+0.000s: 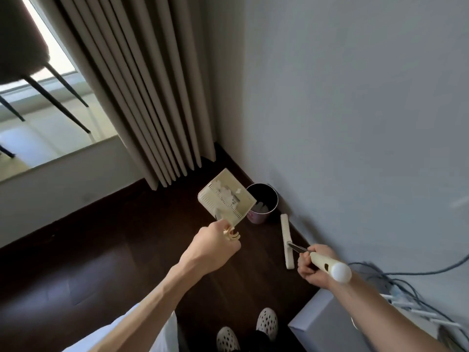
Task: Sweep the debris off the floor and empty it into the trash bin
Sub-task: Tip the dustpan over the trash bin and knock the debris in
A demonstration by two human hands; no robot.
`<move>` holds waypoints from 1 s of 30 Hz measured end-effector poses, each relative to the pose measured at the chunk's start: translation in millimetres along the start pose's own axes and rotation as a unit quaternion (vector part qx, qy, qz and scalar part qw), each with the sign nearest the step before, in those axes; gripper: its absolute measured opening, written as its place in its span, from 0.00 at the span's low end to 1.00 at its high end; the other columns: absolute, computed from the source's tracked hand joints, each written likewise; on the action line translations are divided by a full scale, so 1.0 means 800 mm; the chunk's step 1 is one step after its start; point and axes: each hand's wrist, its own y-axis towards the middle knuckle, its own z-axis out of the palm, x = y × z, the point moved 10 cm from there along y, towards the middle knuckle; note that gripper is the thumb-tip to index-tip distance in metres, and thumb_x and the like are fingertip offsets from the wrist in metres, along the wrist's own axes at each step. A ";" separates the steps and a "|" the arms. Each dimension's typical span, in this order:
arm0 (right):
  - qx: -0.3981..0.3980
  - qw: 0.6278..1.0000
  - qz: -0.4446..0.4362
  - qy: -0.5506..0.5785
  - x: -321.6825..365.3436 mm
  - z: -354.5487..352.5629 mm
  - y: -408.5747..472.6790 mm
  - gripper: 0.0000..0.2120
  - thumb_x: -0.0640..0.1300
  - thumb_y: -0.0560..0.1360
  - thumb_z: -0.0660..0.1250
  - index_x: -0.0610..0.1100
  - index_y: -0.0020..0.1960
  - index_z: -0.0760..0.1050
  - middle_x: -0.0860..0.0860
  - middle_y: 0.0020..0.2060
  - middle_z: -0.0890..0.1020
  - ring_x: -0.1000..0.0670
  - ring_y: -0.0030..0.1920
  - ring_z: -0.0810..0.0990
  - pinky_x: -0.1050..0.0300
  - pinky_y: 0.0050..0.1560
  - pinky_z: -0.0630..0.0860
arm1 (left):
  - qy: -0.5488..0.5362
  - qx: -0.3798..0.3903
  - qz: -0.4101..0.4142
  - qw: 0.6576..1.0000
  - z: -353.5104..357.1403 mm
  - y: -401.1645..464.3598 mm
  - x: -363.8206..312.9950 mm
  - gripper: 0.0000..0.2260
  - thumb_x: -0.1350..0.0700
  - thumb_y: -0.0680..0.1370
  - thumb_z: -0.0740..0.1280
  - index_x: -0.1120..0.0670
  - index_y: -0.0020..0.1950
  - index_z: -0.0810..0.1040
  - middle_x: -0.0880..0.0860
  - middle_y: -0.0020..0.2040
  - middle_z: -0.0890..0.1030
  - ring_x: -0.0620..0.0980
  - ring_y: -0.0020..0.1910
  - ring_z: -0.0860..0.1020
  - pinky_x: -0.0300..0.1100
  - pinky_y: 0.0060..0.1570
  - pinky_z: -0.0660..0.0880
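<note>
My left hand (212,246) grips the handle of a cream dustpan (225,196), which is raised and tilted beside the rim of the trash bin. White paper scraps (228,193) lie in the pan. The small round trash bin (262,203) stands on the dark wood floor in the corner by the wall, with pale scraps visible inside. My right hand (313,266) holds the cream broom handle (330,266). The flat broom head (286,240) rests on the floor along the wall, just right of the bin.
Beige pleated curtains (152,97) hang down to the floor behind the bin. The white wall (355,123) is on the right. A white unit (319,323) with cables (406,288) sits at the lower right. My feet in perforated slippers (266,320) stand below. A dark chair (22,47) is at the far left.
</note>
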 end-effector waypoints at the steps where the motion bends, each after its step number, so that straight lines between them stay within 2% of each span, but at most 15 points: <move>1: -0.010 1.000 -0.011 0.002 0.009 0.002 0.007 0.10 0.36 0.76 0.49 0.42 0.39 0.64 0.48 0.18 0.67 0.53 0.13 0.63 0.66 0.14 0.56 | 0.010 0.000 0.003 1.000 -0.003 0.008 -0.007 0.12 0.52 0.75 0.68 0.49 0.58 0.78 0.51 0.45 0.82 0.49 0.34 0.80 0.43 0.31 0.76; 4: -0.031 0.999 -0.023 -0.001 0.030 0.008 0.027 0.10 0.34 0.75 0.48 0.42 0.40 0.64 0.47 0.18 0.66 0.52 0.14 0.61 0.66 0.14 0.57 | 0.052 0.007 0.024 0.998 -0.003 0.032 -0.036 0.17 0.50 0.74 0.67 0.49 0.63 0.77 0.52 0.47 0.82 0.53 0.42 0.83 0.50 0.41 0.84; 6: -0.034 0.999 -0.016 0.000 0.039 0.011 0.038 0.10 0.34 0.75 0.48 0.42 0.40 0.64 0.47 0.18 0.66 0.51 0.14 0.61 0.65 0.14 0.57 | 0.088 0.011 0.035 0.995 0.003 0.049 -0.054 0.20 0.49 0.74 0.67 0.49 0.66 0.76 0.52 0.50 0.82 0.55 0.46 0.82 0.52 0.45 0.84; 8: -0.030 0.999 -0.012 -0.002 0.044 0.013 0.045 0.10 0.35 0.76 0.48 0.42 0.39 0.64 0.48 0.18 0.67 0.52 0.14 0.62 0.65 0.15 0.57 | 0.138 0.014 0.043 0.989 0.012 0.062 -0.069 0.20 0.48 0.75 0.67 0.49 0.67 0.75 0.51 0.50 0.79 0.56 0.49 0.81 0.49 0.44 0.81; 12: -0.020 1.000 0.003 -0.018 0.048 0.009 0.060 0.10 0.36 0.77 0.49 0.42 0.40 0.64 0.49 0.18 0.67 0.52 0.14 0.63 0.65 0.16 0.56 | 0.234 0.039 0.079 0.968 0.053 0.079 -0.091 0.15 0.50 0.78 0.65 0.52 0.63 0.75 0.52 0.49 0.80 0.56 0.45 0.80 0.47 0.38 0.73; 15: -0.010 1.000 0.019 -0.021 0.051 0.001 0.076 0.09 0.38 0.77 0.50 0.42 0.40 0.65 0.49 0.19 0.68 0.52 0.15 0.65 0.65 0.17 0.57 | 0.297 0.070 0.109 0.946 0.104 0.086 -0.095 0.12 0.53 0.80 0.64 0.54 0.63 0.74 0.56 0.56 0.83 0.59 0.52 0.83 0.50 0.43 0.76; 19: -0.001 0.998 0.053 -0.020 0.049 -0.008 0.097 0.09 0.41 0.77 0.49 0.42 0.41 0.65 0.48 0.18 0.69 0.52 0.14 0.68 0.66 0.16 0.62 | 0.366 0.112 0.112 0.917 0.177 0.089 -0.083 0.15 0.55 0.81 0.67 0.56 0.66 0.72 0.58 0.60 0.82 0.62 0.58 0.82 0.52 0.51 0.78; 24: 0.007 0.998 0.062 -0.007 0.047 -0.012 0.110 0.12 0.41 0.78 0.49 0.41 0.39 0.65 0.47 0.19 0.70 0.52 0.14 0.68 0.66 0.15 0.61 | 0.425 0.147 0.126 0.884 0.237 0.091 -0.065 0.17 0.59 0.81 0.67 0.62 0.69 0.71 0.59 0.59 0.83 0.61 0.57 0.83 0.48 0.42 0.70; 30: 0.004 0.997 0.070 -0.017 0.048 -0.023 0.118 0.12 0.40 0.78 0.49 0.41 0.38 0.65 0.48 0.18 0.69 0.52 0.14 0.67 0.66 0.15 0.60 | 0.447 0.137 0.148 0.872 0.256 0.096 -0.063 0.18 0.60 0.82 0.65 0.64 0.70 0.70 0.60 0.59 0.82 0.61 0.55 0.83 0.48 0.40 0.70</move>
